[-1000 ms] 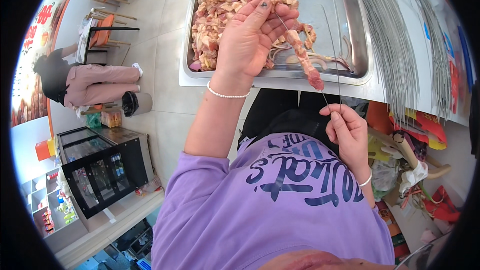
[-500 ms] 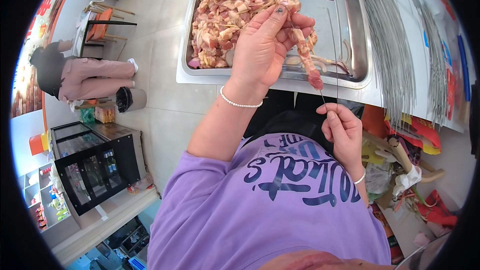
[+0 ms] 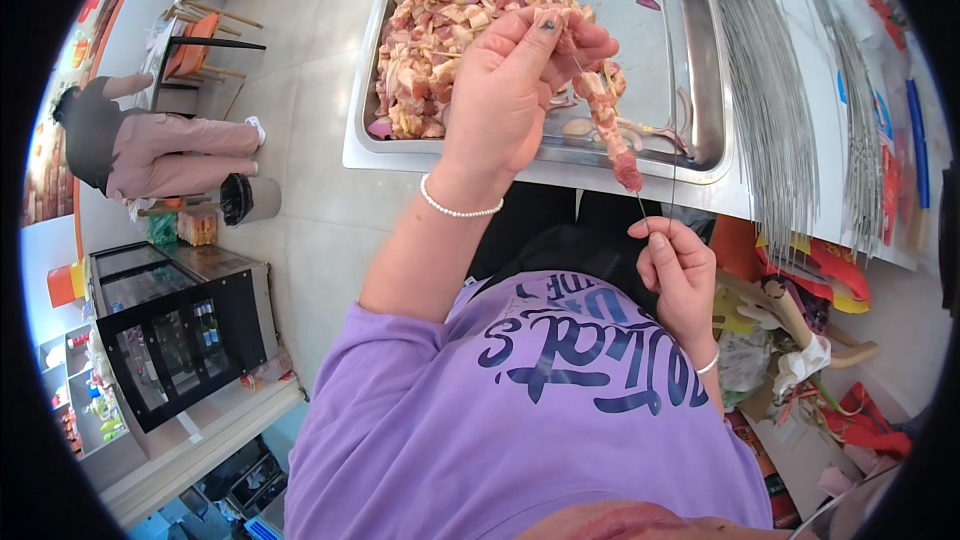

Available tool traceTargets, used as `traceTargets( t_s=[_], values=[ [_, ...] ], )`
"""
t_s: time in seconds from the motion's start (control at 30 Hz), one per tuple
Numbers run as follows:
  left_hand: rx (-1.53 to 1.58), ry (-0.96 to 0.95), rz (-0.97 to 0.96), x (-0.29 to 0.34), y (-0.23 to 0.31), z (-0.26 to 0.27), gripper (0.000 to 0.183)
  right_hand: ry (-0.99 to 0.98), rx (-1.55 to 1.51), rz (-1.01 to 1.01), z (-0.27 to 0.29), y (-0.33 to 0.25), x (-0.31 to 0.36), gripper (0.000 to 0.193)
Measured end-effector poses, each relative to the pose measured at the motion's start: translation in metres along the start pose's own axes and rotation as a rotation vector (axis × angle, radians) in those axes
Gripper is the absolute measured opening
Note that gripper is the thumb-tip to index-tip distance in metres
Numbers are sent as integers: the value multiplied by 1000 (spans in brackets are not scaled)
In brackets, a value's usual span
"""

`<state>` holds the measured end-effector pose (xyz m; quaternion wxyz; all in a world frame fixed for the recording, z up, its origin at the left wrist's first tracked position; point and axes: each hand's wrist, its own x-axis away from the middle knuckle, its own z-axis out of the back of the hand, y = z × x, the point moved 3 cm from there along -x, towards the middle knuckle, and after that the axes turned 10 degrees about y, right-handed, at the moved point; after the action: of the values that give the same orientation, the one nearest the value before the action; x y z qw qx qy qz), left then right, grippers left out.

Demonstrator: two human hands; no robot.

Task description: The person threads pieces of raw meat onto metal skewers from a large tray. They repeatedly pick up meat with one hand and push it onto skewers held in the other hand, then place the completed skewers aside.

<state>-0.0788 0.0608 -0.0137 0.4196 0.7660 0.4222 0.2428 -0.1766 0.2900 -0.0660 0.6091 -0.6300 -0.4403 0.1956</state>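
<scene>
Raw meat pile (image 3: 425, 60) left of left hand (image 3: 508, 95), which pinches a meat piece (image 3: 568, 33) near the upper end of the part-loaded skewer (image 3: 605, 120); tip hidden, so a slip could prick it. Skewer slants between the hands; forcing the meat piece could tear it. Right hand (image 3: 680, 265) pinches its lower end plus a bare skewer (image 3: 672, 90), which might snag if grip loosens.

Left hand (image 3: 505, 100), right hand (image 3: 682, 268) — pinched, seemingly

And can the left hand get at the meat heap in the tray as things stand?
Probably yes: the left hand is right by the meat heap, with nothing visibly blocking the way, though it is busy on the loaded skewer.
</scene>
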Motion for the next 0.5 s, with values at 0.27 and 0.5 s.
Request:
traceTargets(
  t_s=[0.27, 0.5],
  values=[
    [245, 98, 80, 10, -10, -14, 22, 10, -16, 10, 0, 9, -3, 20],
    [202, -1, 97, 10, -5, -12, 23, 7, -16, 30, 0, 6, -4, 20]
  ],
)
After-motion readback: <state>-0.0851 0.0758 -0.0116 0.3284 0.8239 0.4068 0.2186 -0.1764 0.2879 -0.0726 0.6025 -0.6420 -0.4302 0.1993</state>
